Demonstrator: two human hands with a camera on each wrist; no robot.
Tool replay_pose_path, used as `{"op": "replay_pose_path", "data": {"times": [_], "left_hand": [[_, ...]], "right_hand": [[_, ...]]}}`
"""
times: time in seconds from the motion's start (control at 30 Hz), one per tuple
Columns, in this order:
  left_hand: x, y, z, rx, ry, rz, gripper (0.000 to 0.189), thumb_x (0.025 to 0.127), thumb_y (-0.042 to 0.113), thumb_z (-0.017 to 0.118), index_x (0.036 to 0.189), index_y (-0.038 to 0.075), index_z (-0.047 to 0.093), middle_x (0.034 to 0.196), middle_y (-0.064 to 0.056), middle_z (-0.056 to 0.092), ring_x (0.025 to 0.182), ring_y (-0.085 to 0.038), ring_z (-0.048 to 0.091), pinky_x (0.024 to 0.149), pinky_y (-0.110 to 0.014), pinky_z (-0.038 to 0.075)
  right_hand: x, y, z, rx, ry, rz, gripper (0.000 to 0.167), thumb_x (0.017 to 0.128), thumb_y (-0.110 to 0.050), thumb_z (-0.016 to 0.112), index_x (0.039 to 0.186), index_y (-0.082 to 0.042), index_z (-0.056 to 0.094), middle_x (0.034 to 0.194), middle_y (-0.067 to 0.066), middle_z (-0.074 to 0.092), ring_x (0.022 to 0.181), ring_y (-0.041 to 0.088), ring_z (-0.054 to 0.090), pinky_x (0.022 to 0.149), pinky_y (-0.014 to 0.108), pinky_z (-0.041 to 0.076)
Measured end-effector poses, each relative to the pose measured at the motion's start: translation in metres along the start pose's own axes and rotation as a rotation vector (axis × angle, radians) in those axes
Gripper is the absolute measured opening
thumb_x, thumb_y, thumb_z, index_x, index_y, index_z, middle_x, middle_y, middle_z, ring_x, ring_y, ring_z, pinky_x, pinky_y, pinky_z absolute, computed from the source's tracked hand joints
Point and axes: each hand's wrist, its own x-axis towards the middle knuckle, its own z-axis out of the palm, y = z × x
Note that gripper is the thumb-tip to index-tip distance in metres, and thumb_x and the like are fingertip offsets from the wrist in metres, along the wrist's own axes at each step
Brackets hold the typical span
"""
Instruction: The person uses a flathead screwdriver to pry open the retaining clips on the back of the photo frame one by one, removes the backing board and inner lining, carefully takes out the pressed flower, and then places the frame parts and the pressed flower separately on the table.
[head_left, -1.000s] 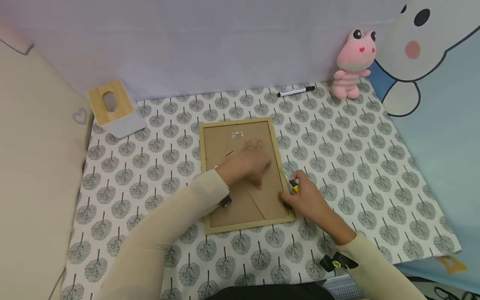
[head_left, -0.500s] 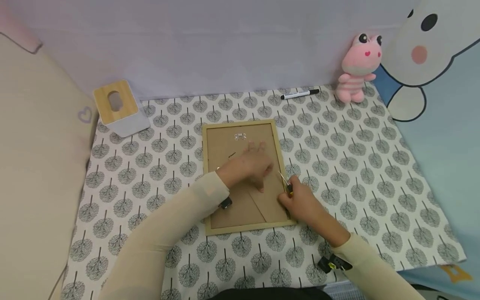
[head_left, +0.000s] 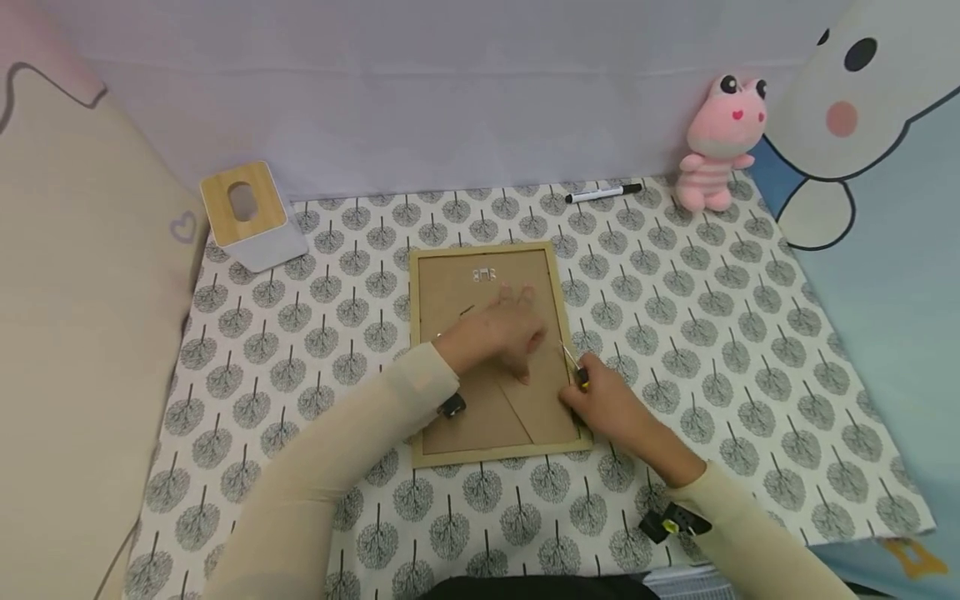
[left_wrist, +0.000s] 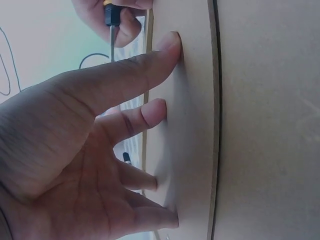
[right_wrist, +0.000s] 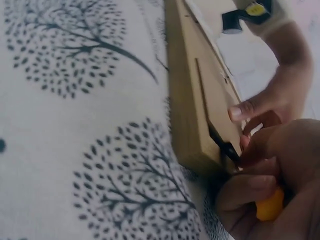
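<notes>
Picture frame (head_left: 487, 454), back side up, lies flat on the tree-print cloth (head_left: 757, 275) and serves as landmark; the tissue box (head_left: 243, 202) stands beyond its far left corner, the marker (head_left: 603, 193) beyond its far right. Its backing board (head_left: 450, 287) carries a metal hanger (head_left: 484, 274) near the far edge. The 2 hands are apart. Left hand (head_left: 506, 331) rests on the board with fingers spread, palm raised and fingertips touching. Right hand (head_left: 607, 402), at the frame's right side, grips a screwdriver (head_left: 581, 376) by its yellow-and-black handle, shaft slanting toward the inner right edge. Tip contact cannot be told; the left thumb hides the tip in the left wrist view. Step in hand, as judged: tool work along that right edge. Technique notes: (1) hold the blade low and guide it along the seam rather than digging into the board, which would probably dent; (2) brace the right hand against the frame's side and use small wrist turns, little force; (3) press evenly with the left fingertips, well clear of the blade's line, since a slip inward would likely run toward them; (4) check tip seating by eye before adding pressure.
</notes>
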Motion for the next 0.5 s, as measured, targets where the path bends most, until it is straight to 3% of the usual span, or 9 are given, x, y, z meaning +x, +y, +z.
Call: {"op": "replay_pose_path", "data": {"times": [0.13,0.3,0.37,0.5], "left_hand": [[-0.001,-0.005,-0.001,-0.042,0.008,-0.007,0.046,0.074,0.036,0.097,0.087,0.015,0.058,0.177,-0.027,-0.001,0.157,-0.063,-0.003,0.133,-0.061,0.014],[0.000,-0.007,0.001,-0.047,0.021,0.001,0.047,0.076,0.038,0.096,0.090,0.016,0.056,0.177,-0.026,-0.001,0.158,-0.062,-0.004,0.134,-0.060,0.011],[-0.001,-0.007,0.002,-0.044,0.028,0.001,0.048,0.076,0.039,0.095,0.091,0.016,0.057,0.177,-0.025,-0.001,0.159,-0.061,-0.003,0.134,-0.060,0.011],[-0.003,-0.005,0.003,-0.049,0.035,-0.001,0.048,0.076,0.039,0.096,0.092,0.015,0.058,0.177,-0.025,0.000,0.159,-0.059,-0.003,0.135,-0.057,0.007]], "right_hand": [[0.004,0.008,-0.010,0.089,-0.050,-0.012,0.020,0.100,-0.019,0.059,0.105,-0.004,0.047,0.081,0.005,0.052,0.065,0.016,0.049,0.061,0.030,0.044],[0.002,0.013,-0.023,0.190,-0.084,0.020,0.021,0.102,-0.020,0.055,0.110,-0.003,0.045,0.066,-0.002,0.043,0.052,0.013,0.039,0.049,0.028,0.040],[0.001,0.014,-0.030,0.245,-0.117,0.038,0.020,0.104,-0.019,0.051,0.112,-0.003,0.040,0.060,-0.004,0.037,0.047,0.012,0.031,0.044,0.027,0.035],[-0.001,0.017,-0.043,0.275,-0.157,0.024,0.019,0.108,-0.015,0.037,0.120,-0.001,0.035,0.064,-0.002,0.039,0.047,0.011,0.031,0.042,0.026,0.035]]}}
